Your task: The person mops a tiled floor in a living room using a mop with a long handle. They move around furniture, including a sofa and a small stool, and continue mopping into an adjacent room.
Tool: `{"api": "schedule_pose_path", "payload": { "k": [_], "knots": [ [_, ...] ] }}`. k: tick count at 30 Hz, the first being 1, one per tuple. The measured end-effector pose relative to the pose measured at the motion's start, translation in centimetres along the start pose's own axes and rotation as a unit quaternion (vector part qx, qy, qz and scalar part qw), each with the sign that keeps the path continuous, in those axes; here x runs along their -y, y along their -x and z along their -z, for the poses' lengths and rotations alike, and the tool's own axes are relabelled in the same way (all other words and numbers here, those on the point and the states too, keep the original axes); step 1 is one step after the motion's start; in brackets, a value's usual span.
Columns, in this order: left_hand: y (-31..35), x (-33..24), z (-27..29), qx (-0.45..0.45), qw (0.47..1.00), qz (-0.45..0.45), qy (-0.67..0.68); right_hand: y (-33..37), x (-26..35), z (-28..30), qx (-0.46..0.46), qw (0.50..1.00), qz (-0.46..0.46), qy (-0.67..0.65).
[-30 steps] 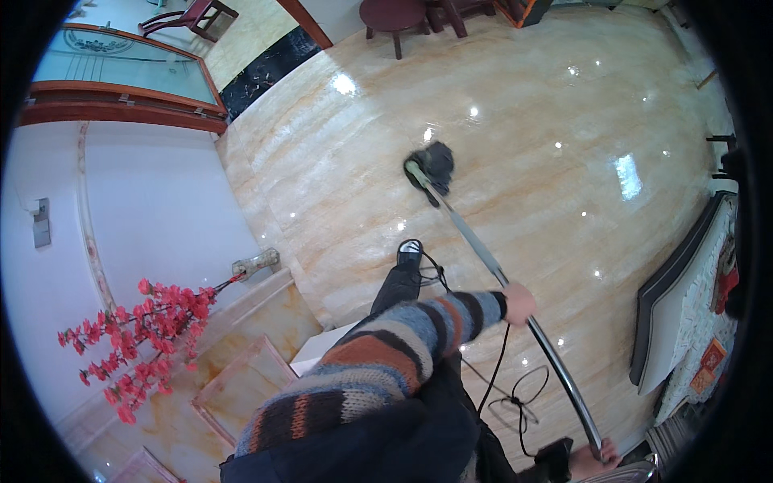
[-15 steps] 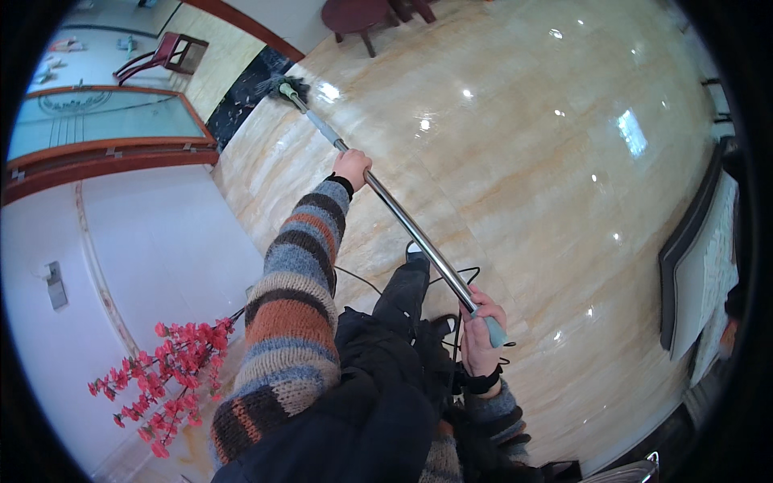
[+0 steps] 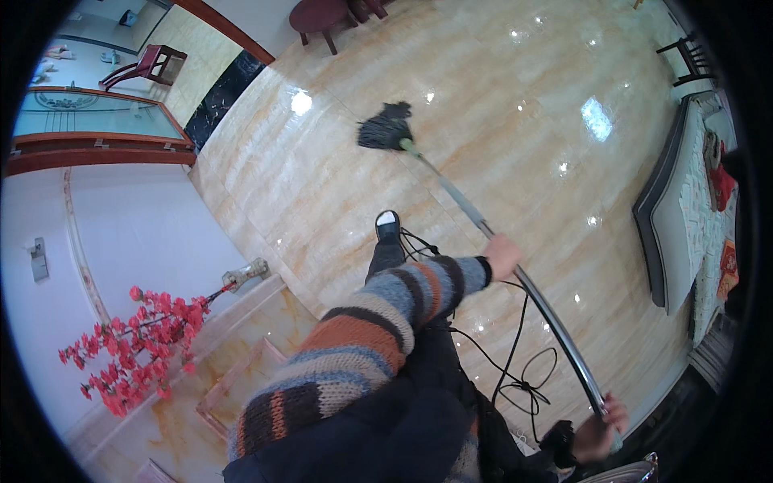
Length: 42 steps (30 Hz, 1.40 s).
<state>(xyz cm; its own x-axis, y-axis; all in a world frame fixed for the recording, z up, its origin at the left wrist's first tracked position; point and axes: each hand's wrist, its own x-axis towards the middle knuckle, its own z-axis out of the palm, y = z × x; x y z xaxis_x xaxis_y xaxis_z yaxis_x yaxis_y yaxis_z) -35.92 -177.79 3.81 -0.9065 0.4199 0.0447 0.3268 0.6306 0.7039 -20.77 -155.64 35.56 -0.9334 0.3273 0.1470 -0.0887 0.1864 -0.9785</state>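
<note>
A mop (image 3: pixel 555 326) with a metal pole slants from the floor down to the lower right. Its dark, wet-looking head (image 3: pixel 385 129) lies spread on the glossy tiled floor (image 3: pixel 499 105), beyond my feet. My left hand (image 3: pixel 504 256) is closed round the middle of the pole, its striped knit sleeve crossing in front of my body. Low at the right, my right hand (image 3: pixel 600 431) grips the handle's end, slightly blurred. One of my feet, in a dark slipper (image 3: pixel 388 225), shows on the floor.
Black cables (image 3: pixel 523 390) lie looped on the floor by my legs. Pink artificial blossoms (image 3: pixel 145 338) stand in a vase (image 3: pixel 245 274) at the left. A dark red stool (image 3: pixel 324 18) is at the far side. A thick mattress-like slab (image 3: pixel 672 217) lines the right.
The mop head has swung right and nearer, away from the dark threshold strip. Both hands have moved right with the pole, the left hand also lower, and the right hand nearer the lower edge.
</note>
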Motion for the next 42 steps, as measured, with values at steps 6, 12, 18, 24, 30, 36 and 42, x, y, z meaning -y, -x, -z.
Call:
{"api": "schedule_pose_path", "payload": {
  "k": [6, 12, 18, 24, 30, 36, 42],
  "knots": [
    [1.5, -15.6, -6.2, 0.049, 0.973, -0.104, 0.2, 3.2, 10.2, 6.9, -0.011, 0.876, 0.198, 0.439],
    [5.2, -17.5, -8.8, 0.014, 0.922, -0.161, 0.352, 2.1, 13.2, 2.5, 0.265, 0.93, 0.239, -0.085],
    [6.9, -14.8, -5.3, 0.136, 0.951, -0.108, 0.254, 4.8, 13.0, -0.8, 0.159, 0.925, 0.337, -0.079],
    [10.6, -7.7, 4.2, 0.179, 0.952, -0.123, 0.215, 7.2, 14.6, -6.4, 0.08, 0.957, 0.278, -0.015],
    [16.1, 5.7, 14.4, 0.22, 0.962, -0.06, 0.148, 6.8, 9.9, -18.0, -0.01, 0.96, 0.209, -0.187],
    [22.2, 25.0, 20.8, 0.23, 0.972, 0.047, -0.003, 9.9, -0.4, -31.9, -0.14, 0.969, 0.011, -0.201],
    [26.8, 39.3, 29.2, 0.353, 0.881, 0.22, -0.226, 13.6, -8.9, -41.8, 0.171, 0.927, -0.222, -0.249]
  ]
}}
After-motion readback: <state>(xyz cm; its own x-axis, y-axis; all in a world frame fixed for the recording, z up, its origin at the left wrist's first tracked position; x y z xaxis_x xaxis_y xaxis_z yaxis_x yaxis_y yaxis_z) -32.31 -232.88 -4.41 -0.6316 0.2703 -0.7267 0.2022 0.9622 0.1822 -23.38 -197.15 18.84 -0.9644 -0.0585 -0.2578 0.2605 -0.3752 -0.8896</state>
